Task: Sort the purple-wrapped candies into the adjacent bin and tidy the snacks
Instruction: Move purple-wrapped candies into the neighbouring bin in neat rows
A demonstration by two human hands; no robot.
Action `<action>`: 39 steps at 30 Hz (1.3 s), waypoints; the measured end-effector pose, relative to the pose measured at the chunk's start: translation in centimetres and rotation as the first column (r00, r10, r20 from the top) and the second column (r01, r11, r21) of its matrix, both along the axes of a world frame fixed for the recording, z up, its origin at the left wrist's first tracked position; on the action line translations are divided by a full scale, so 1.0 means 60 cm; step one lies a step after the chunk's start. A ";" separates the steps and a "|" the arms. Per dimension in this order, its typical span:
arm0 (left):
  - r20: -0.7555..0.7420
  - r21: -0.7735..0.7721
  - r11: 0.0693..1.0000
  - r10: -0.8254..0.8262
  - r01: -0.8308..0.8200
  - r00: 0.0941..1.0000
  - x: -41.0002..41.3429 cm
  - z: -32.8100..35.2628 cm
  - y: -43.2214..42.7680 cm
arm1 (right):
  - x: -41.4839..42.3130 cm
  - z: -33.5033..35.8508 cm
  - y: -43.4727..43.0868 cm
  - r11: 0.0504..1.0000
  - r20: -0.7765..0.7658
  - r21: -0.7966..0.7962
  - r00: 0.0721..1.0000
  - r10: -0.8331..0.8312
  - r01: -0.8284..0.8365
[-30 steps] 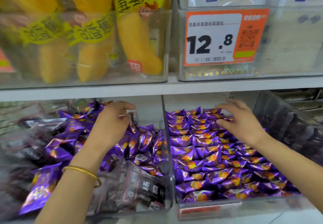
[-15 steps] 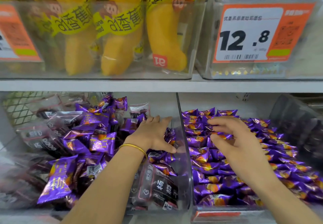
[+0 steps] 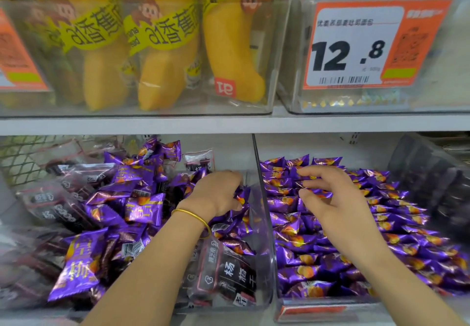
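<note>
Purple-wrapped candies (image 3: 145, 208) lie mixed with dark snack packets (image 3: 226, 277) in the left clear bin (image 3: 264, 224). The adjacent right bin (image 3: 312, 308) holds rows of small purple candies (image 3: 300, 257). My left hand (image 3: 218, 193), with a gold bangle on the wrist, reaches into the left bin by the divider wall, fingers curled down onto purple candies there. My right hand (image 3: 328, 198) hovers over the right bin's candies, fingers bent and apart, fingertips touching the wrappers at the back rows; nothing is clearly held.
A white shelf edge (image 3: 229, 125) runs just above both bins. Above it stand clear boxes with yellow banana-shaped snacks (image 3: 229, 53) and an orange price tag (image 3: 356, 46) reading 12.8. A dark bin (image 3: 432, 181) sits at far right.
My left hand moved from the back of the left bin toward the divider and curled onto candies. My right hand drew nearer and bent its fingers. The view shifted left.
</note>
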State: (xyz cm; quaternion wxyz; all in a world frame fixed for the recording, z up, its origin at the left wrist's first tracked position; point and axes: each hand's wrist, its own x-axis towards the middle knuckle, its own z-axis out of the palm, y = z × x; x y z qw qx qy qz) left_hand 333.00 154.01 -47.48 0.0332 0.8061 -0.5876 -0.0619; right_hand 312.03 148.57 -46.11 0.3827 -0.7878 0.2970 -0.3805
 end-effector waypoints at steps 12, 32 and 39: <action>-0.552 -0.573 0.775 -0.125 -0.266 0.824 -0.035 0.090 0.134 | 0.034 0.030 0.063 0.986 0.126 -0.167 0.992 0.031 -0.010; -0.917 -0.396 0.714 -0.343 -0.578 0.206 -0.030 0.075 0.186 | 0.090 0.054 0.086 0.916 0.304 0.309 0.939 0.159 -0.254; -0.906 -0.395 0.670 -0.398 -0.628 0.144 -0.045 0.082 0.177 | 0.072 0.070 0.093 0.804 0.309 0.397 0.889 0.337 -0.442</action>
